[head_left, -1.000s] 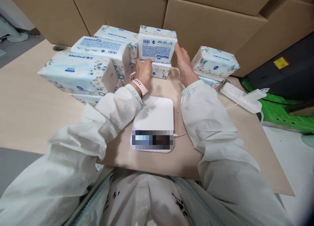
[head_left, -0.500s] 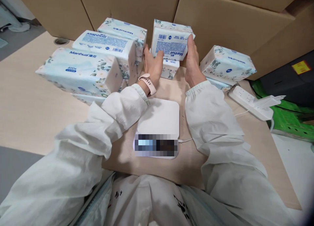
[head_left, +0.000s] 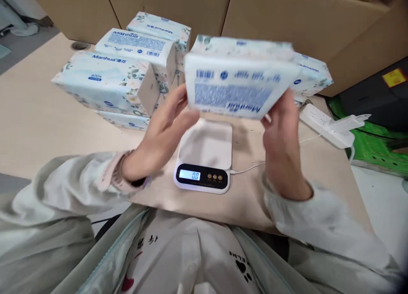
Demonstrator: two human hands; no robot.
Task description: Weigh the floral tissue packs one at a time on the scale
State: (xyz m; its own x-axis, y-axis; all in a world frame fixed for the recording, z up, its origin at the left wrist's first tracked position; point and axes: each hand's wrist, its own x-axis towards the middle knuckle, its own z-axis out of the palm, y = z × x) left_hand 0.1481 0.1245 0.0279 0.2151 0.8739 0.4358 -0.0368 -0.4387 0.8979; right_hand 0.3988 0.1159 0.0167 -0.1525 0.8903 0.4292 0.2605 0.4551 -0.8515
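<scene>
A pack of tissues [head_left: 236, 83], white and pale blue with floral print, is held up between both hands, tilted, its printed label facing me. My left hand [head_left: 164, 130] grips its left end and my right hand [head_left: 282, 137] its right end. Beneath and nearer to me lies a white digital scale [head_left: 205, 147] on the table. Its lit display [head_left: 189, 175] reads 0.0, and its plate bears nothing. The held pack hides part of the table behind it and overlaps the view of another tissue pack [head_left: 314, 75] at the right.
Several stacked tissue packs [head_left: 105, 79] stand on the left of the table [head_left: 35, 120]. Cardboard boxes [head_left: 172, 5] line the back. At the right edge lies a white power strip [head_left: 327, 124], near a green crate [head_left: 372, 137]. A white cable [head_left: 248, 170] runs from the scale.
Both hands have lifted the tissue pack off another pack at the back and brought it toward me, above the far side of the scale. The display is now readable.
</scene>
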